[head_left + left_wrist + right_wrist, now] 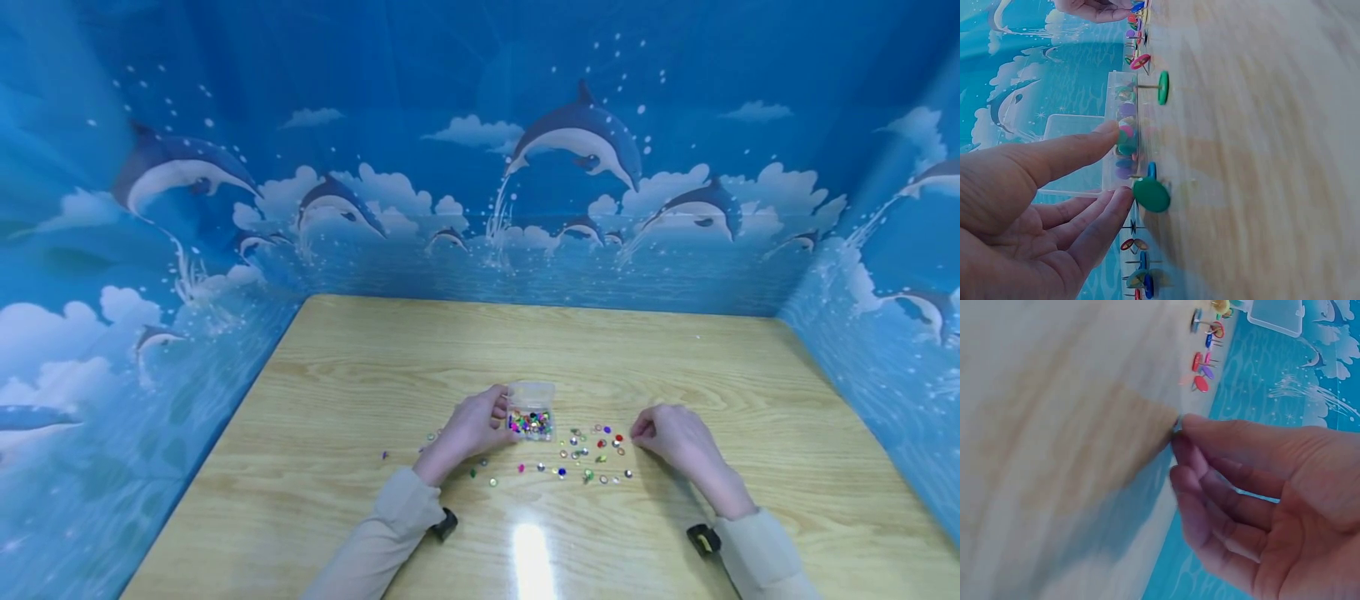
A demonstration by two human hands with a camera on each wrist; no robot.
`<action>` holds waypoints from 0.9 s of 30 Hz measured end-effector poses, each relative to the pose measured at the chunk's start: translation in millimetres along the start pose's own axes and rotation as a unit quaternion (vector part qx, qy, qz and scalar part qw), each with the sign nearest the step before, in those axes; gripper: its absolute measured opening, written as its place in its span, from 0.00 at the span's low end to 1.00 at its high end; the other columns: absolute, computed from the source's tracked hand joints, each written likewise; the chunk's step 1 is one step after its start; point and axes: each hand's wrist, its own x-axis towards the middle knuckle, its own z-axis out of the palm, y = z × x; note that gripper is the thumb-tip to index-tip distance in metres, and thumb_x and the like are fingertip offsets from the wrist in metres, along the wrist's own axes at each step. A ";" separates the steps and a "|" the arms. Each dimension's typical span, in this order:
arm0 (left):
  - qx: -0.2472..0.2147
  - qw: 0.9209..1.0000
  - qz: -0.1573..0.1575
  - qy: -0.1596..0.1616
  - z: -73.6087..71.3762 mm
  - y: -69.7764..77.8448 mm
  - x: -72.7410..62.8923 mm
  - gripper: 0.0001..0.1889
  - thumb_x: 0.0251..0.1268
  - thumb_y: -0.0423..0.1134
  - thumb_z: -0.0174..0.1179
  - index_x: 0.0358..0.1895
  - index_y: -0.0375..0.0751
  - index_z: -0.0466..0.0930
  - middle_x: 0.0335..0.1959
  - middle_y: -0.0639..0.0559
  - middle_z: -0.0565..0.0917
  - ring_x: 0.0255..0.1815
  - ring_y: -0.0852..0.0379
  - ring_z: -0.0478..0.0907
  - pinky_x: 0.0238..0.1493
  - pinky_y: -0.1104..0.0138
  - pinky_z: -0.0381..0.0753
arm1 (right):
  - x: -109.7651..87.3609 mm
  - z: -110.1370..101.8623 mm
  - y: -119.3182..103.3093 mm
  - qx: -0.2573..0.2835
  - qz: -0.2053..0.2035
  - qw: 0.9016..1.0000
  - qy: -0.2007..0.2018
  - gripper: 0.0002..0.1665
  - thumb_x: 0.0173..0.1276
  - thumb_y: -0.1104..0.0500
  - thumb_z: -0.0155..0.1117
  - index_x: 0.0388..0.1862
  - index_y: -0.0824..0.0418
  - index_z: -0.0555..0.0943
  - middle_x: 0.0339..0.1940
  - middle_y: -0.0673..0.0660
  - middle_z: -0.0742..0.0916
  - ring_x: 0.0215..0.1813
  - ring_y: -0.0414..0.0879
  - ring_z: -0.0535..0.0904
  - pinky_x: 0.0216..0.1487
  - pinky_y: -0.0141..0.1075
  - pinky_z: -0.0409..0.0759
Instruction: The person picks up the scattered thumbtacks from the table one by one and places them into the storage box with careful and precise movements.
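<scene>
A small clear plastic box (pixel 530 427) full of colorful thumbtacks lies on the wooden table, its transparent lid (pixel 532 390) tipped back. My left hand (pixel 472 423) holds the box at its left side, the thumb (pixel 1079 150) against the near wall and the fingers around the corner. To the right of the scattered thumbtacks (pixel 588 454), my right hand (pixel 678 437) is low over the wood. Thumb and index finger pinch a tiny dark piece (pixel 1177 422), apparently a thumbtack, mostly hidden by the fingertips; the other fingers are curled.
Loose thumbtacks lie in front of the box and to its right, a green one (pixel 1152 195) close by the left fingers. A purple one (pixel 386 455) lies farther left. A blue dolphin-print backdrop (pixel 480 250) stands around the table's back and sides.
</scene>
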 end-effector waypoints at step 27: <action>-0.007 1.000 -0.006 -0.003 -0.4 0.8 1.7 0.38 0.51 0.36 0.77 0.68 0.38 0.71 0.54 0.44 0.83 0.50 0.48 0.83 0.55 0.59 0.86 | 34.4 17.8 -94.8 0.069 -0.107 0.989 0.071 0.06 0.62 0.65 0.72 0.38 0.56 0.89 0.29 0.49 0.89 0.23 0.34 0.75 0.25 0.28 0.77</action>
